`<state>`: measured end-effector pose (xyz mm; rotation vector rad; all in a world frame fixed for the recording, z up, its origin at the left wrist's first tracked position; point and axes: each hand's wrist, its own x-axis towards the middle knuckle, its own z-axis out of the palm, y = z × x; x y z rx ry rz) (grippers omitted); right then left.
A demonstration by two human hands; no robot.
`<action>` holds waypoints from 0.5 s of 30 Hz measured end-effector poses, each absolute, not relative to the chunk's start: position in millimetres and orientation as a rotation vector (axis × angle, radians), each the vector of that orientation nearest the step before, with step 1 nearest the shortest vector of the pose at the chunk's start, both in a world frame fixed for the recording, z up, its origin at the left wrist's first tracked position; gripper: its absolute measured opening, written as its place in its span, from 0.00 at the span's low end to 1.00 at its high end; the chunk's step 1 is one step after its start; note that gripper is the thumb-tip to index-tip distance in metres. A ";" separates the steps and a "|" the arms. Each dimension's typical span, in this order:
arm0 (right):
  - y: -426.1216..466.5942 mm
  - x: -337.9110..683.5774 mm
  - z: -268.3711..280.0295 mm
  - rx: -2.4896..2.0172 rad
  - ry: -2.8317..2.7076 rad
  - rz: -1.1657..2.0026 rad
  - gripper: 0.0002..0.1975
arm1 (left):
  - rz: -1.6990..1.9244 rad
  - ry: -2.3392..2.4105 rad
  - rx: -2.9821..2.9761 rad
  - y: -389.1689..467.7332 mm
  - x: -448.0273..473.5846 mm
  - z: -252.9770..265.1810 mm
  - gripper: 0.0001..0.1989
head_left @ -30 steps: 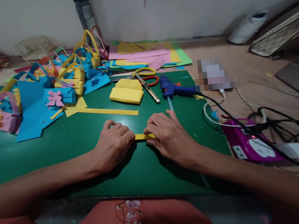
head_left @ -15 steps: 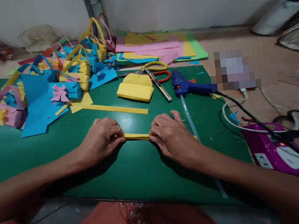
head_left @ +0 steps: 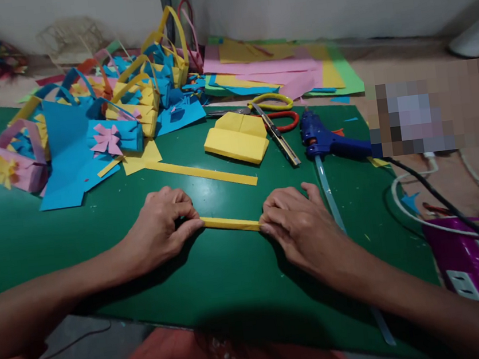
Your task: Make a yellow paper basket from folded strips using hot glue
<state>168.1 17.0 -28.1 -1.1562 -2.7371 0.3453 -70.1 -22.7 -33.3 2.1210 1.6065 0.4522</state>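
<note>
A narrow, folded yellow paper strip (head_left: pixel 231 223) stretches between my two hands, just above or on the green table top (head_left: pixel 217 286). My left hand (head_left: pixel 169 222) pinches its left part between thumb and fingers. Thumb and fingers of my right hand (head_left: pixel 300 224) grip it farther right, and that end is hidden by the hand. Behind the hands lies a second, flat yellow paper strip (head_left: pixel 204 175). Beyond that sits a folded yellow paper piece (head_left: pixel 237 139), beside a box cutter (head_left: pixel 276 135) and scissors (head_left: pixel 282 120) with red and yellow handles.
A blue glue gun (head_left: pixel 325 138) with a long glue stick (head_left: pixel 330 192) lies to the right, its cord running toward a purple power strip (head_left: pixel 469 263). Small paper baskets (head_left: pixel 17 164) crowd the back left. Coloured paper sheets (head_left: pixel 278 62) are stacked along the wall.
My right hand has slid right along the strip, so a longer piece shows between the hands. The view has turned slightly left, and both hands still pinch the strip.
</note>
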 end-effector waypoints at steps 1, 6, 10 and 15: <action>17.0 167.9 -27.9 -1.152 -2.738 0.338 0.11 | 0.449 1.621 2.125 -22.4 -69.6 -33.4 0.12; 16.3 167.0 -28.7 -1.176 -2.755 0.273 0.12 | 0.427 1.651 2.161 -21.2 -66.9 -33.4 0.12; 16.7 166.9 -30.1 -1.175 -2.761 0.223 0.12 | 0.421 1.666 2.182 -21.6 -65.3 -34.4 0.11; 17.7 167.0 -31.8 -1.168 -2.738 0.218 0.11 | 0.414 1.688 2.210 -21.8 -64.4 -36.4 0.10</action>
